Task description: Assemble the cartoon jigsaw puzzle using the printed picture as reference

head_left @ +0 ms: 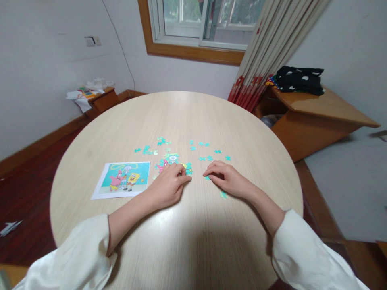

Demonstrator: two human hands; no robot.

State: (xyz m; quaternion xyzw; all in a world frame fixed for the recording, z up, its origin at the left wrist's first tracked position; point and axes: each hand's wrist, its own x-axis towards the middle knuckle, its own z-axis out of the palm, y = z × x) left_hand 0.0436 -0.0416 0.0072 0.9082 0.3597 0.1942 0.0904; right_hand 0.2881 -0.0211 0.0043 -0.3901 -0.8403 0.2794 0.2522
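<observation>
A partly joined jigsaw puzzle [173,158], with cartoon figures on turquoise, lies on the round table. My left hand [167,184] rests over its lower part, fingers curled onto it and thumb stretched along the lower right edge; the hand hides some of the puzzle. To the right, my right hand [227,178] has its thumb and fingertips brought together at a small turquoise jigsaw piece [207,178], close to the tabletop. Another loose piece [223,195] lies below that hand. Left of my left hand is a printed reference picture [125,178] of the same figures.
Loose turquoise pieces lie beyond my hands, some at the left [147,150] and some at the right [206,158]. The round table [181,117] has a wooden cabinet [317,121] at its right, with black cloth [300,80] on top. A curtain [272,44] hangs beside the window.
</observation>
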